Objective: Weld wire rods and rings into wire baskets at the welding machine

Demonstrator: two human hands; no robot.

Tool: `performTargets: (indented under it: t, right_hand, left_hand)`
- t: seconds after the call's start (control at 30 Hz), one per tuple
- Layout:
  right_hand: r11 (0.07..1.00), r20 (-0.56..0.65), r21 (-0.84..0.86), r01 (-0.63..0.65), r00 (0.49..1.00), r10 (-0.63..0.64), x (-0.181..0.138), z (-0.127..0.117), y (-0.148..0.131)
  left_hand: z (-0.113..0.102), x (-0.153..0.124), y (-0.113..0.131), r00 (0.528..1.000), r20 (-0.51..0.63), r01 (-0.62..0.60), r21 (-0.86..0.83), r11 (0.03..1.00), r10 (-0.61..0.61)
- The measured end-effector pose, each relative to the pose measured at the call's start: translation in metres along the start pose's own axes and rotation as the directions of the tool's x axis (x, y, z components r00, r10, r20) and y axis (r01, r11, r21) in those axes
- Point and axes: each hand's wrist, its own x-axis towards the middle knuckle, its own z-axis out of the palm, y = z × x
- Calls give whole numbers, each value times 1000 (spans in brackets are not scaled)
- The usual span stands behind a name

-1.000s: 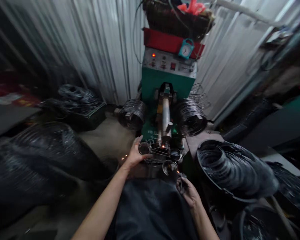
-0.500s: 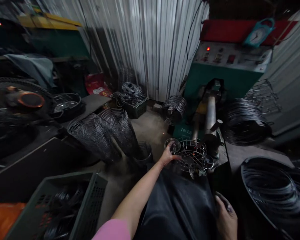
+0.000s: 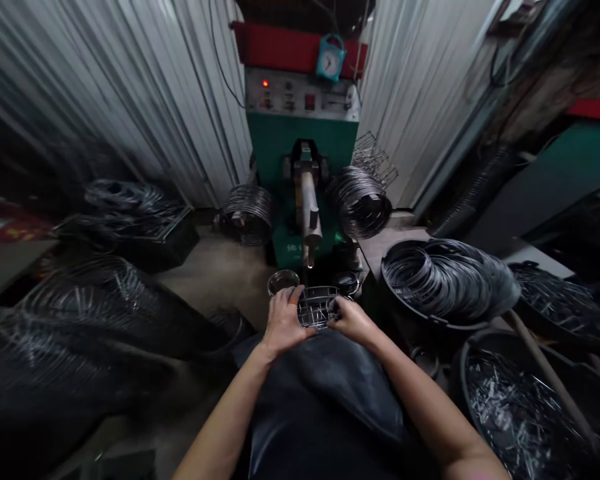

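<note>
Our left hand (image 3: 284, 321) has thumb and fingers spread apart around the near left side of the wire basket (image 3: 314, 312), keeping hold of it; our right hand (image 3: 353, 320) is curled in at the basket's right side, fingers bent on a dark bit (too blurred to say what it is, or how firmly we grip it). The basket sits in front of us, at the far edge of the black apron (image 3: 325, 393). Just beyond its far rim, the tip of the machine's (image 3: 305, 127) metal arm (image 3: 310, 200) points down — the nearest thing in the way. A round wire ring (image 3: 283, 281) lies beside our left fingers. Past that, a wire coil stands on either side of the arm, left (image 3: 247, 213) and right (image 3: 363, 203). To our right a tub of rings (image 3: 445, 280) crowds close, and nearer us — a bin of metal bits (image 3: 515, 407) with a stick (image 3: 550, 373) across it.
</note>
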Motion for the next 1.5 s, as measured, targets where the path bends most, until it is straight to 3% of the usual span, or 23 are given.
performTargets:
  t: [0.1, 0.17, 0.33, 0.47, 0.87, 1.1, 1.4, 1.5]
  right_hand:
    - [1000, -130, -25, -16, 991, 13, 7, 14, -2]
    - [999, -155, 14, 51, 987, -48, 6, 24, 3]
    - [931, -49, 117, 345, 939, -341, 5, 25, 17]
    - [908, 23, 58, 416, 908, -418, 15, 18, 20]
    - [881, 61, -57, 470, 882, -467, 50, 16, 18]
    - [903, 22, -112, 414, 910, -415, 70, 7, 11]
    - [934, -31, -184, 308, 947, -319, 79, 10, 7]
    - [955, -118, -114, 275, 950, -288, 83, 11, 7]
  left_hand:
    - [-5, 3, 8, 1000, -6, -15, 44, 999, 15]
    - [-8, 4, 7, 1000, 1, 3, 41, 999, -3]
    - [-10, 11, -1, 995, 73, 74, -17, 997, -72]
    - [-9, 20, -8, 993, 91, 72, -40, 997, -68]
    - [-7, 51, -31, 995, 79, 64, -97, 993, -56]
    - [-7, 77, -34, 984, 135, 133, -98, 986, -119]
    - [-5, 87, -29, 968, 93, 236, -30, 971, -233]
    - [-5, 95, -31, 962, 122, 248, -21, 969, -243]
